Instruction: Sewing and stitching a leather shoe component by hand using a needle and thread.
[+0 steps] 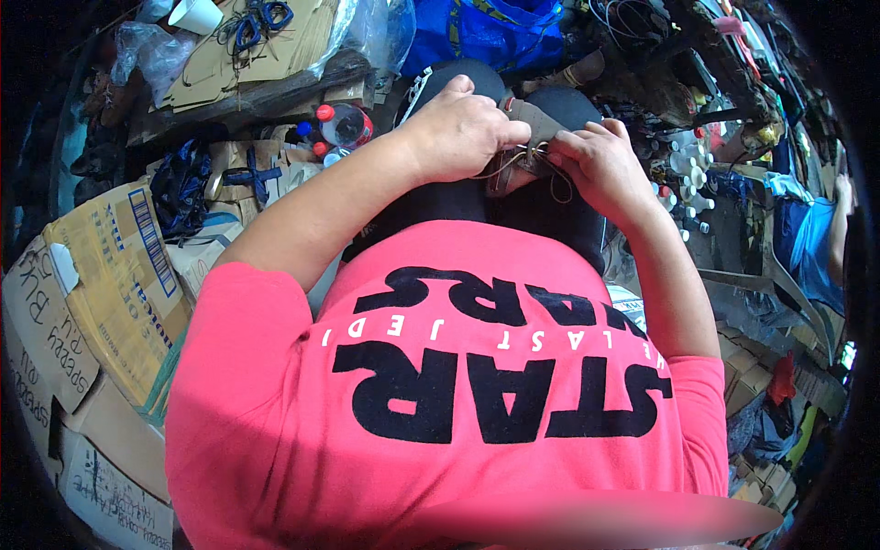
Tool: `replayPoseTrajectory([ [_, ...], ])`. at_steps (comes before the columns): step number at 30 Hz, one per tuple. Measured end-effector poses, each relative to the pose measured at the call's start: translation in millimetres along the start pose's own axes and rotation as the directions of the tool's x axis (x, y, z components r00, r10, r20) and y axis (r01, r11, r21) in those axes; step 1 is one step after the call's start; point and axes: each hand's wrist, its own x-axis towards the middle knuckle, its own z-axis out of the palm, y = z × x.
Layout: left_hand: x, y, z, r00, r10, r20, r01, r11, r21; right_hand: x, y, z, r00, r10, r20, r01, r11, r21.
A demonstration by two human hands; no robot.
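Note:
Across my dark-trousered knees (458, 84) lies a brown leather piece with eyelets, which looks like a shoe upper (541, 122). A thin tan lace (566, 195) is threaded at its middle, with loops and a crossing there. My left hand (466, 131) is closed at the left of the upper, its fingers pinching the lace. On the other side, my right hand (598, 163) has thumb and forefinger pressed together on the lace, close to the eyelets. My fingers hide part of the upper and the lace ends.
Left of my arm are a plastic bottle with a red cap (346, 126) and cardboard boxes (115, 284). Scissors (261, 23) lie on stacked cardboard (206, 78). A blue bag (490, 37) stands ahead. Several small bottles (686, 165) crowd the right.

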Motion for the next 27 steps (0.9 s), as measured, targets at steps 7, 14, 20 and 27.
replayPoseTrajectory([
  [7, -35.8, -19.2, -9.3, 0.992, -0.11, -0.069, 0.09, 0.966, -0.244, -64.9, 57.1, -11.5, 0.841, 0.533, 0.092, -0.51, 0.725, 0.463],
  [14, -6.5, -7.2, 1.0, 0.994, -0.049, -0.093, 0.027, 0.974, -0.226, -34.3, 54.0, -16.6, 0.828, 0.532, -0.177, 0.365, -0.272, 0.89],
  [20, 3.8, 2.1, 15.9, 0.993, -0.072, -0.09, 0.052, 0.978, -0.2, 15.8, 18.5, 7.3, 0.896, 0.402, -0.187, -0.243, 0.797, 0.553],
  [27, -10.0, -1.5, 10.7, 0.996, -0.035, -0.076, 0.024, 0.99, -0.139, 29.6, 8.8, 20.3, 0.919, 0.392, 0.029, -0.392, 0.908, 0.151],
])
